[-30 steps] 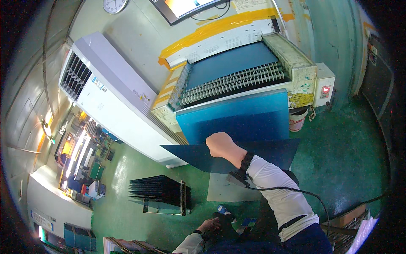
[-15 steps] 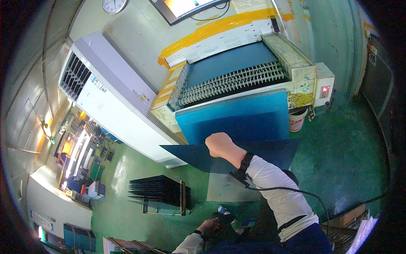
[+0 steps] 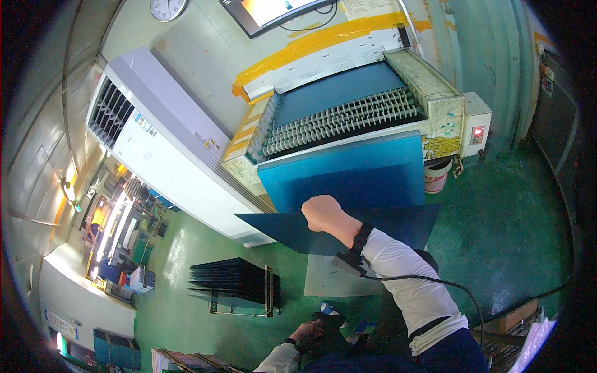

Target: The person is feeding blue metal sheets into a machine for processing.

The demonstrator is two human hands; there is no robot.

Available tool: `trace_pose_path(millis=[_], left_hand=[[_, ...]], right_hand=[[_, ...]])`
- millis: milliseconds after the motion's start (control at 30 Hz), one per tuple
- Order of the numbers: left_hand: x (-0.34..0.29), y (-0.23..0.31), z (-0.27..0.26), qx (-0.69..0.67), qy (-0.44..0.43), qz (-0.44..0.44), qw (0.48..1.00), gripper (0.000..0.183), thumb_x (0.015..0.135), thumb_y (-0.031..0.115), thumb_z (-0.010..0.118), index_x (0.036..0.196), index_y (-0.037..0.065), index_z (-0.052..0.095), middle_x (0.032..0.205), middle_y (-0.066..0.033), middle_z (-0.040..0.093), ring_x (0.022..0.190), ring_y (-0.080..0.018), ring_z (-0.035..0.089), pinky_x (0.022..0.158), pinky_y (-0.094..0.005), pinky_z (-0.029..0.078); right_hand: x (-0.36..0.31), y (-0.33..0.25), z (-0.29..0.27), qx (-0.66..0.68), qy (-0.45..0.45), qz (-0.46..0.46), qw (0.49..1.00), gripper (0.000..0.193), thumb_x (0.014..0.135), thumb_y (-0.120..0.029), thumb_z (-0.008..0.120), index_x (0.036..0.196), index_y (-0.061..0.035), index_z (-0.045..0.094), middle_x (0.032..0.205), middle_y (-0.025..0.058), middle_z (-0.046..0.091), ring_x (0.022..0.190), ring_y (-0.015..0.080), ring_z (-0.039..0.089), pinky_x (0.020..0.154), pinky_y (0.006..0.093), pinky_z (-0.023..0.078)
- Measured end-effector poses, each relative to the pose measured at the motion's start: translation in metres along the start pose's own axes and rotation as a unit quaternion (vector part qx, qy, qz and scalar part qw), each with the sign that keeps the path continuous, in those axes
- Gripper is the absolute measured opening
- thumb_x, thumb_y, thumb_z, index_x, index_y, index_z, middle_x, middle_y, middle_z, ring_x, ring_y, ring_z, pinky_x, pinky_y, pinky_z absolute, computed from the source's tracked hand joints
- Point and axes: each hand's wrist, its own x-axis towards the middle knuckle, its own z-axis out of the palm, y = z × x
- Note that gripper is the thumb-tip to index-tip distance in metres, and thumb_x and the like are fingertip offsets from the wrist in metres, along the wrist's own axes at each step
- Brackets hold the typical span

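Note:
My right hand [image 3: 326, 213] is closed over the edge of a thin dark blue panel [image 3: 398, 222], which spreads out to both sides of the fist. Just beyond it, a larger bright blue board [image 3: 342, 165] leans against the front of a roller machine [image 3: 444, 109]. A flat blue sheet [image 3: 342, 92] lies in the machine behind rows of white ringed rollers [image 3: 342, 124]. Low in the view, my left hand [image 3: 306, 331] hangs beside my dark-clothed leg; its fingers are partly hidden and what they may hold does not show.
A rack of dark panels [image 3: 233, 280] stands on the green floor at left. A pale sheet [image 3: 329, 280] lies below the held panel. A tall white air conditioner [image 3: 168, 168] flanks the machine, with a bucket [image 3: 438, 177] at its right. A black cable [image 3: 435, 280] trails from my right wrist.

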Motion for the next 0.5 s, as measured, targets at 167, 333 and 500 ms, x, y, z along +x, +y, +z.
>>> trace_pose_path(millis=[167, 333, 500], left_hand=[[-0.006, 0.001, 0.020, 0.404, 0.053, 0.138, 0.903, 0.031, 0.090, 0.017, 0.041, 0.117, 0.001, 0.046, 0.095, -0.0158, 0.060, 0.076, -0.0265, 0.061, 0.065, -0.0348, 0.051], [-0.011, 0.013, 0.047, 0.327, 0.135, 0.035, 0.935, 0.031, 0.088, 0.019, 0.049, 0.114, 0.002, 0.048, 0.092, -0.0155, 0.061, 0.075, -0.0257, 0.061, 0.062, -0.0329, 0.051], [-0.002, 0.004, 0.013, 0.081, 0.101, 0.005, 0.992, 0.032, 0.086, 0.023, 0.054, 0.110, 0.002, 0.051, 0.094, -0.0155, 0.062, 0.074, -0.0263, 0.062, 0.058, -0.0316, 0.050]], right_hand=[[0.001, 0.004, 0.006, -0.004, -0.002, 0.003, 1.000, 0.011, 0.063, -0.009, 0.059, 0.070, -0.0033, 0.065, 0.074, 0.0146, 0.064, 0.071, 0.0296, 0.063, 0.061, 0.0395, 0.051], [0.001, 0.006, 0.007, -0.005, -0.006, 0.009, 1.000, 0.011, 0.063, -0.009, 0.059, 0.070, -0.0035, 0.066, 0.074, 0.0146, 0.064, 0.071, 0.0294, 0.063, 0.061, 0.0397, 0.051], [0.001, 0.001, 0.005, 0.010, 0.021, -0.006, 1.000, 0.009, 0.060, -0.008, 0.059, 0.065, -0.0026, 0.064, 0.068, 0.0157, 0.062, 0.066, 0.0311, 0.061, 0.057, 0.0407, 0.048]])
